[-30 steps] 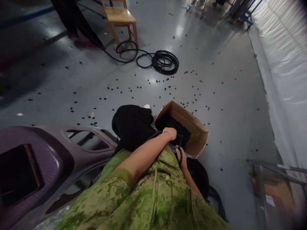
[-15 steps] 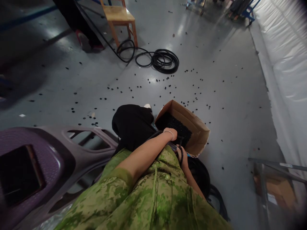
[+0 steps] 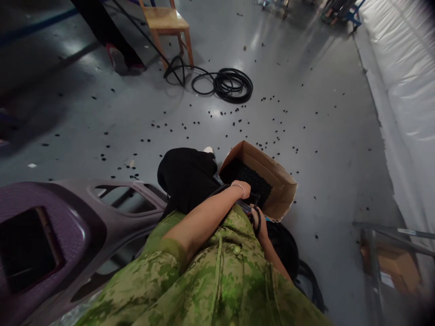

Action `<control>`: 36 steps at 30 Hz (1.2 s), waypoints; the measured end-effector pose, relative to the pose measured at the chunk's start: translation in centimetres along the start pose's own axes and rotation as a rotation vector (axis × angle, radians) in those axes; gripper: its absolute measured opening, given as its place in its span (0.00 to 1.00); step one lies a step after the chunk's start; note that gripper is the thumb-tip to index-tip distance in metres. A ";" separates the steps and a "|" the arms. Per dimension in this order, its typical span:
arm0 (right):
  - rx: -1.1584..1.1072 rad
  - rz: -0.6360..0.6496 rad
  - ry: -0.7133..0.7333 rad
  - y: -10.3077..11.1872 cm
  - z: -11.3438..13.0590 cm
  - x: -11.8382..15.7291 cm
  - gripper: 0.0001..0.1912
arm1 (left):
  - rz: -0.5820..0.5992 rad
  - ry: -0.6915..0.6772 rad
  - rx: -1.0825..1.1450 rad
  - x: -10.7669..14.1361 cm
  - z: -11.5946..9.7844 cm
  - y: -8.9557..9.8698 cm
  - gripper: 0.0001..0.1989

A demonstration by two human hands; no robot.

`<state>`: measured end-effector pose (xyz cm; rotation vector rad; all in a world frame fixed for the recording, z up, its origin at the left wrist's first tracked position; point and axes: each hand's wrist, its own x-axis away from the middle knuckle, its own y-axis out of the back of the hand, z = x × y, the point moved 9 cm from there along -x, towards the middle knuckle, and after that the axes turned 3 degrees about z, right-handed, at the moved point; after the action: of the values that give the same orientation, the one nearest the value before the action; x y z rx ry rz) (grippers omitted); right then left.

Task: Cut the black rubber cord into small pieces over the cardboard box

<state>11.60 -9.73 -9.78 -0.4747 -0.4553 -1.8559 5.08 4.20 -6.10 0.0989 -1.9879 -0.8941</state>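
Just beyond the fingers, a box [image 3: 282, 194] stands part-filled with black bits [image 3: 252, 175]; others lie loose on the floor [image 3: 335, 181]. The left hand [image 3: 246, 189] hides its fingertips, pinch unclear; the right hand [image 3: 263, 230] curls around a dark loop [image 3: 259, 221].

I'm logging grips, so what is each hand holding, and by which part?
Right hand: apparently a black, scissor-like tool, by its looped handle. Left hand: its hold cannot be told.

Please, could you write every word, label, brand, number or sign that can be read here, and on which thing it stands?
No text can be read.
White label on the right-hand cardboard box: too blurred.
Pale strip on the metal bar: too small to show any print.
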 end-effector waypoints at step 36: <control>0.509 -0.156 0.310 1.6 -1.8 -2.8 0.33 | -0.088 0.064 0.065 0.0 0.8 0.7 0.18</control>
<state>13.82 -8.95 -12.60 0.1938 -0.7375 -1.8323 4.61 5.17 -5.88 0.2507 -1.9656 -0.8716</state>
